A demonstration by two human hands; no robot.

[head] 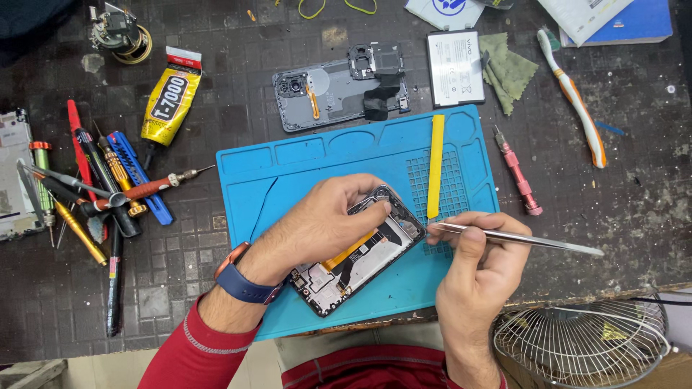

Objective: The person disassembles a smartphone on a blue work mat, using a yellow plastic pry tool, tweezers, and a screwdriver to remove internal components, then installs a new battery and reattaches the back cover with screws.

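Observation:
An opened phone (pixel 357 263) lies tilted on a blue repair mat (pixel 310 162), its circuit board and an orange flex cable exposed. My left hand (pixel 317 223) rests over the phone's upper half and presses it down with the fingers. My right hand (pixel 479 259) grips metal tweezers (pixel 519 238) whose tip points at the phone's top right corner. A yellow plastic pry tool (pixel 435 166) lies upright on the mat just above the tweezers' tip.
A grey phone back cover (pixel 339 90) and a white battery (pixel 454 68) lie behind the mat. Screwdrivers and tools (pixel 94 191) pile at the left beside a yellow glue tube (pixel 169 101). A pink screwdriver (pixel 517 171), a toothbrush (pixel 573 97) and a wire fan guard (pixel 584 346) are at the right.

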